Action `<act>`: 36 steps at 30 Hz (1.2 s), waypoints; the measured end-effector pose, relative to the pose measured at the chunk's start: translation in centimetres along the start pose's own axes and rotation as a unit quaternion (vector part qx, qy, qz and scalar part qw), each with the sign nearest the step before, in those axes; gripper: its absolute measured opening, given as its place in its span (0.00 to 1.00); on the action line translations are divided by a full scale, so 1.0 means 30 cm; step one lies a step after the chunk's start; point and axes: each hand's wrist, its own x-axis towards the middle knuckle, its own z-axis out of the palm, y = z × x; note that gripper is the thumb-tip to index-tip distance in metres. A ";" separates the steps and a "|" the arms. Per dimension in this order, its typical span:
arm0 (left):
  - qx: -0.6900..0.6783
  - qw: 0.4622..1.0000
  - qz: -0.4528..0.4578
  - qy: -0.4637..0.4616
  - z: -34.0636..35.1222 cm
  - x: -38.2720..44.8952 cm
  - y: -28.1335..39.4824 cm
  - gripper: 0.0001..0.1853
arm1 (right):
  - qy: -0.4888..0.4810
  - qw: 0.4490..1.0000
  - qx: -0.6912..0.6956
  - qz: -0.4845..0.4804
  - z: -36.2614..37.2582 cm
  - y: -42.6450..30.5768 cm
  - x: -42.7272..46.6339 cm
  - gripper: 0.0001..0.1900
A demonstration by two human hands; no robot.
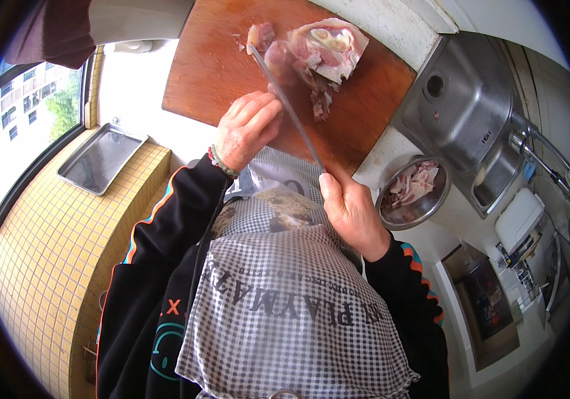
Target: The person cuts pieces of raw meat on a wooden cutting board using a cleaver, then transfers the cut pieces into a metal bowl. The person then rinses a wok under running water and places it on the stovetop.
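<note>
My right hand point(347, 212) is closed on the handle end of a long knife point(290, 107), its blade seen nearly edge-on and slanting to the upper left. The tip lies by a small piece of raw meat point(261, 37). My left hand point(252, 124), with a beaded bracelet at the wrist, is beside the blade with fingers bent together; whether its fingertips hold anything is hidden. Beyond the blade, a large bone-in piece of raw meat with skin point(329, 47) rests on the reddish-brown wooden cutting board point(205, 75).
A metal bowl point(414, 217) holding raw meat pieces stands right of the board, beside a stainless steel sink point(464, 104) with a faucet point(519, 142). At the left, a metal tray point(100, 159) lies on a yellow tiled ledge point(45, 224) below a window.
</note>
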 end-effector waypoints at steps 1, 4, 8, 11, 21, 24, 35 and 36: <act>-0.004 1.000 -0.001 -0.003 -0.002 -0.001 -0.002 0.20 | 0.005 1.000 0.003 -0.008 0.003 -0.003 0.006 0.21; -0.005 1.000 -0.004 -0.012 -0.004 -0.004 -0.009 0.21 | 0.016 1.000 0.006 -0.017 0.017 -0.009 0.027 0.20; -0.020 1.000 -0.010 -0.015 0.001 -0.013 -0.017 0.21 | 0.060 0.992 0.024 -0.109 0.049 -0.001 0.092 0.17; -0.021 1.000 -0.022 -0.006 0.002 -0.014 -0.024 0.21 | 0.049 0.991 0.009 -0.122 0.059 0.005 0.156 0.18; 0.021 0.994 -0.091 0.050 0.005 0.025 -0.009 0.19 | 0.121 0.978 -0.048 -0.164 0.131 -0.009 0.204 0.18; 0.020 0.994 -0.089 0.059 0.009 0.028 -0.021 0.17 | 0.114 0.981 -0.026 -0.156 0.115 0.036 0.119 0.19; -0.009 0.992 -0.065 0.103 -0.026 0.017 -0.042 0.15 | 0.058 0.995 0.030 -0.076 0.052 0.077 0.103 0.24; -0.008 0.993 -0.055 0.101 -0.033 0.011 -0.035 0.15 | 0.052 0.994 0.058 -0.073 0.046 0.078 0.103 0.24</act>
